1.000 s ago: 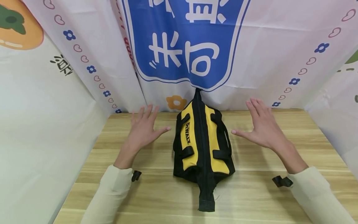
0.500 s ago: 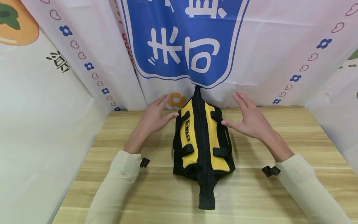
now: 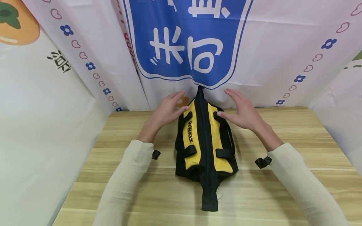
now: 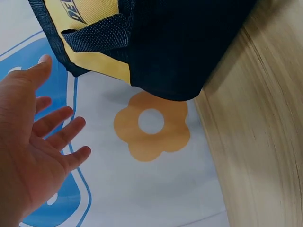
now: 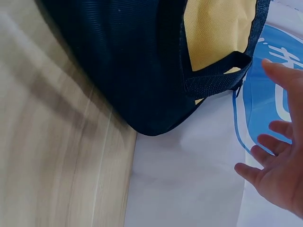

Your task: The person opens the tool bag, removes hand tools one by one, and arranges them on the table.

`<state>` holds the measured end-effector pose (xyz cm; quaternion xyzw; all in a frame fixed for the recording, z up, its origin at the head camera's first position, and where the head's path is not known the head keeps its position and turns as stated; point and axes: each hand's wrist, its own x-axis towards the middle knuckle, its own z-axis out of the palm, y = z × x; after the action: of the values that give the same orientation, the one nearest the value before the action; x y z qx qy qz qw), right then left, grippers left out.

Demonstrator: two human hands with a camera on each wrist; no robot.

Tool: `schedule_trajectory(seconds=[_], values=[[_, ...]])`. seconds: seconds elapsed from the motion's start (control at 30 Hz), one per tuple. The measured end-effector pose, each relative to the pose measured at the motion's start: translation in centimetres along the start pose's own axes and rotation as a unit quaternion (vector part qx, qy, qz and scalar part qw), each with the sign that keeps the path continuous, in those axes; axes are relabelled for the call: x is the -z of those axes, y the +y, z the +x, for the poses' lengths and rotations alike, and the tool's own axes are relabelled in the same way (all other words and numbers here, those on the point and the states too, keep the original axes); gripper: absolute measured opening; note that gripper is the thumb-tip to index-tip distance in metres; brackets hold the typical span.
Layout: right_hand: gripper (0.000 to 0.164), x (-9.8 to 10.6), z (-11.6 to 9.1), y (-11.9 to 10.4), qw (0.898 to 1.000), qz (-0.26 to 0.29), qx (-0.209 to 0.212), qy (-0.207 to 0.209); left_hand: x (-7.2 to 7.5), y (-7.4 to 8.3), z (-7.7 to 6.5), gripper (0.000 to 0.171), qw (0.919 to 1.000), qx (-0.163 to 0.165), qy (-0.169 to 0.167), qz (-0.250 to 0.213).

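A yellow and black tool bag (image 3: 206, 138) marked DEWALT lies on the wooden table, its dark zipper running lengthwise along the top and a black tab at the near end. My left hand (image 3: 167, 110) hovers at the bag's far left corner, fingers spread and holding nothing. On the other side, my right hand (image 3: 243, 111) is held over the far right edge, its thumb overlapping a black handle strap in the head view. Both wrist views show gaps between the fingers and the bag (image 4: 170, 47). In the right wrist view a strap loop (image 5: 220, 75) stands up from the yellow panel.
A white cloth backdrop (image 3: 271, 56) with a blue printed panel (image 3: 186, 40) hangs right behind the bag. White side walls (image 3: 42, 125) border the wooden tabletop (image 3: 158, 194). Small black clips (image 3: 263, 162) show at both sleeve cuffs.
Both hands have moved inward and farther forward, from wide on either side to close over the bag's far end. The bag has stayed in place.
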<state>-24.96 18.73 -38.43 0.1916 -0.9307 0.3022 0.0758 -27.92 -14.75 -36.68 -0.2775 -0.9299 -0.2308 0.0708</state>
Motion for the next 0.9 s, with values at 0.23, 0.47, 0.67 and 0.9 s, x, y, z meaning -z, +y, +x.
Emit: schedule_trajectory(seconds=[0.23,0.47,0.67,0.9], values=[[0.088,-0.2,1.7,-0.2,1.000,0.028,0.012,-0.007,-0.4,0.0,1.8,0.066,0.9997,0.000,-0.001,-0.025],[0.077,-0.6,3.5,-0.3,0.997,0.067,0.032,-0.004,-0.4,0.0,3.5,0.060,0.9985,-0.019,0.010,-0.050],[0.068,-0.9,4.9,-0.6,0.992,0.113,0.047,0.008,-0.5,-0.1,4.8,0.057,0.9963,-0.008,0.007,-0.085],[0.058,-1.5,6.2,-0.9,0.990,0.129,0.060,0.014,-0.6,-0.3,6.1,0.052,0.9910,0.014,0.002,-0.133]])
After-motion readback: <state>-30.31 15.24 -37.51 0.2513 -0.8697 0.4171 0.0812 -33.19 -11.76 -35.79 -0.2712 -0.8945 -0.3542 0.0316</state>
